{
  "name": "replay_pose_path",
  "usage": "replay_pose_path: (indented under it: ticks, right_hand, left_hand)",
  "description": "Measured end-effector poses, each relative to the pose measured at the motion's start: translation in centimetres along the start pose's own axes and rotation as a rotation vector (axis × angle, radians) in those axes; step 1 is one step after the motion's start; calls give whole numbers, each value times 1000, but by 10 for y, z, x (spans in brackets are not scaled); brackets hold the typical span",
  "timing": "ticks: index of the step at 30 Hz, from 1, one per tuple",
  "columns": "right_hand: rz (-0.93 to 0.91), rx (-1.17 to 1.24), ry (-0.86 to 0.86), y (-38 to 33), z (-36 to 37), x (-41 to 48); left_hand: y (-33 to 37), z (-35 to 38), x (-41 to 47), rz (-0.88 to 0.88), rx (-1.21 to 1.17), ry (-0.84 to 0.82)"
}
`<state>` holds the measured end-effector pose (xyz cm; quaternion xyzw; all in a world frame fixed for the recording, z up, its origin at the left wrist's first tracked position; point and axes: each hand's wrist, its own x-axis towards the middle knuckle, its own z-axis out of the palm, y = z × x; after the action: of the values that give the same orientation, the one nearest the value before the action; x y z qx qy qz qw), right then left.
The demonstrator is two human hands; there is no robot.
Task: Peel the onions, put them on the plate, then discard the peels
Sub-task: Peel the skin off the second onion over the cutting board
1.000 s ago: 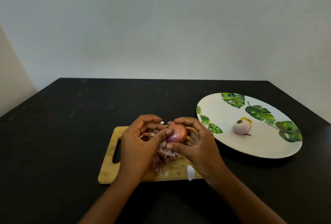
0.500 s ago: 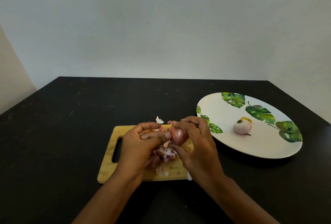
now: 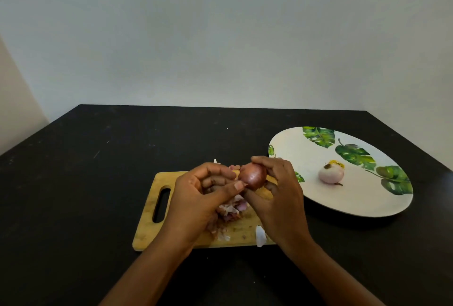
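Note:
A small red onion [image 3: 252, 175] with its skin on is held above the wooden cutting board [image 3: 159, 183]. My right hand [image 3: 282, 195] grips it from the right, fingers curled round it. My left hand [image 3: 198, 195] pinches at the onion's left side with thumb and fingers. A heap of pink and white peels [image 3: 231, 209] lies on the board under my hands. A peeled pale onion [image 3: 331, 174] rests on the white plate [image 3: 294, 144] with green leaf prints, to the right of the board.
Everything sits on a black table [image 3: 85, 183] against a pale wall. A loose white peel [image 3: 260, 236] lies at the board's front right edge. A small scrap [image 3: 215, 161] lies just behind the board.
Both hands stayed over the board and turned the onion slightly. My left thumb has shifted along its lower left side.

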<state>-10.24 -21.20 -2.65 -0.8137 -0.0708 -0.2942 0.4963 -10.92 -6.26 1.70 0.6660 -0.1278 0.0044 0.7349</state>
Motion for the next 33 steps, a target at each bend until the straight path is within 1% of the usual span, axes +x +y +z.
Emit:
replay_pose_path:
  ticks: [2, 5, 8, 11, 16, 21, 24, 28, 33]
  right_hand:
    - [93, 129, -30, -1, -2, 2]
    - [210, 320, -85, -2, -5, 4]
    - [310, 437, -118, -2, -8, 7]
    - [402, 495, -172, -1, -10, 9]
    - [535, 755, -274, -3, -10, 10]
    - [606, 819, -374, -5, -9, 9]
    - [647, 813, -334, -5, -5, 8]
    - [751, 801, -302, -5, 0, 8]
    - [849, 805, -290, -10, 4, 10]
  left_hand:
    - [0, 1, 1, 31, 79, 12]
    - [-6, 0, 3, 96, 274, 58]
    - [-13, -3, 6, 140, 390, 117]
    - [-16, -5, 9, 183, 431, 155]
    - [-14, -5, 7, 293, 428, 143]
    - [-13, -5, 5, 374, 403, 75]
    - [-15, -5, 7, 377, 393, 74]
    - [-16, -7, 8, 368, 379, 71]
    - [-21, -6, 11, 365, 342, -23]
